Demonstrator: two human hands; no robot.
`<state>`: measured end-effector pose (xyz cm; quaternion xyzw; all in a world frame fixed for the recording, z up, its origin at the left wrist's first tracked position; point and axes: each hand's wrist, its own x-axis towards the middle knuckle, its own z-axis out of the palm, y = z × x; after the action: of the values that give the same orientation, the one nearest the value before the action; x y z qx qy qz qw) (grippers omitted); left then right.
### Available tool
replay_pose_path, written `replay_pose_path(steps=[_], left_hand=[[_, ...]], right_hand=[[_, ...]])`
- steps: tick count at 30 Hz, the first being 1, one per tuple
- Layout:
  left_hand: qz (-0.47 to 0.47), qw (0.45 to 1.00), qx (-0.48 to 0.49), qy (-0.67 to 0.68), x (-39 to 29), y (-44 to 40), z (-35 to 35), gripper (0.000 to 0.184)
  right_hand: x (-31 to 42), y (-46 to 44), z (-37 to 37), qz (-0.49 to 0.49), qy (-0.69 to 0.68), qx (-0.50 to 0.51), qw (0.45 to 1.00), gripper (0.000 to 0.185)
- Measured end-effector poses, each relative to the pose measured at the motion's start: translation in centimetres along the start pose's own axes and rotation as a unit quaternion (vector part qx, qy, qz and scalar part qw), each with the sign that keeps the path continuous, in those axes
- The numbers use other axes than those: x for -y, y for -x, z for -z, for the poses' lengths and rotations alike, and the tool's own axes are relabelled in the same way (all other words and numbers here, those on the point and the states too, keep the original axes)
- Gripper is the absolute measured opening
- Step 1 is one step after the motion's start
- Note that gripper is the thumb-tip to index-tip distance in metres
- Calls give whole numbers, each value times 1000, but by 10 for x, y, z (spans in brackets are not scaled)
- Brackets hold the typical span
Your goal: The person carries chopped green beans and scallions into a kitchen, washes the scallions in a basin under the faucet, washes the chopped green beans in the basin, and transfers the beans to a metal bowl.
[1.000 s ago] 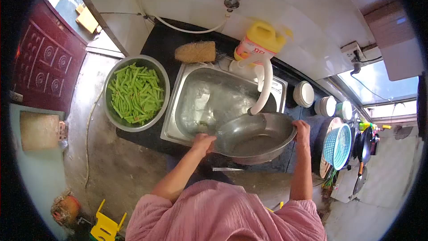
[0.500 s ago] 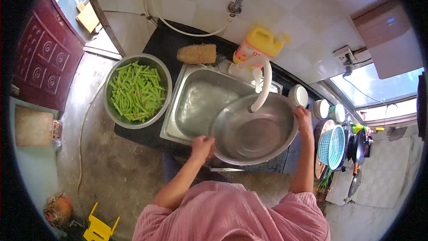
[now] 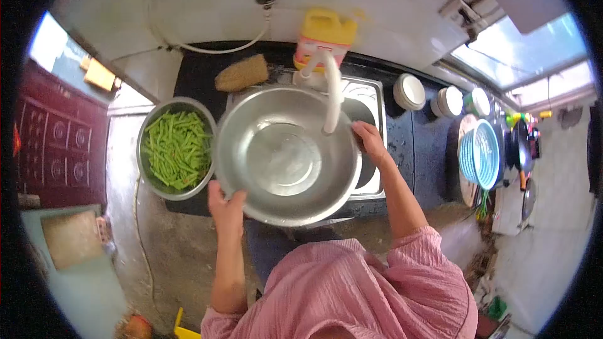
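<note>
A wide metal basin (image 3: 282, 157) is held over the sink (image 3: 377, 179), with its inside facing me and only a wet shine showing in it. My left hand (image 3: 227, 207) is closed on its lower left rim. On the right rim, my right hand (image 3: 370, 141) grips with the fingers partly hidden behind the metal. The white faucet spout (image 3: 333, 103) hangs in front of the basin's upper right part. To the left, a smaller metal bowl (image 3: 146, 169) holds cut green beans (image 3: 178, 149), close beside the basin's left edge.
Behind the sink stand a loofah (image 3: 242, 73) and a yellow jug (image 3: 323, 34). Along the right counter are white lidded containers (image 3: 409, 92), a blue basket (image 3: 480, 154) and a dark pan (image 3: 521, 144). A yellow stool (image 3: 182, 329) stands on the floor.
Both hands have carried the basin leftward across the sink, so it now covers the left basin area near the bean bowl. The head view has also shifted.
</note>
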<state>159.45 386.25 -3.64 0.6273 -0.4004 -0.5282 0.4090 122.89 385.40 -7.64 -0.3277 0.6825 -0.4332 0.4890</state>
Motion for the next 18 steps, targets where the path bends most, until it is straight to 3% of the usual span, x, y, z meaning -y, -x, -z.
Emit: replay_pose_path(steps=[3,6,8,9,11,12,13,14,15,17,18], left_hand=[[-92,978,-80,-167,-59,14,11,29],[-185,950,-156,-198,-99,21,35,28],[-283,893,-208,-281,-114,13,66,26],[-340,849,-236,-329,-120,6,83,23],[-409,840,-246,-257,-142,1,107,21],[-384,861,-255,-214,-155,3,112,21],[-357,879,-264,-171,-166,4,117,21],[-339,861,-312,-215,-169,0,137,22],[-323,878,-324,-145,-173,-1,149,24],[-325,872,-356,-89,-176,-1,167,27],[-313,869,-377,-71,-180,1,161,28]], right_hand=[[-8,-10,1,-33,-41,-6,999,34],[-36,-26,1,-52,-35,-84,994,26],[-41,-31,-17,-61,-73,-127,987,13],[-41,-32,-30,-58,-116,-69,989,10],[-41,-27,-74,-31,-106,33,993,15],[-55,-29,-104,-17,-68,64,995,17],[-63,-23,-131,-5,-197,125,972,17],[-25,-4,-147,68,-38,183,980,18],[-28,-3,-183,99,5,193,976,19],[8,9,-227,253,25,201,946,21],[29,12,-250,261,-3,220,940,22]])
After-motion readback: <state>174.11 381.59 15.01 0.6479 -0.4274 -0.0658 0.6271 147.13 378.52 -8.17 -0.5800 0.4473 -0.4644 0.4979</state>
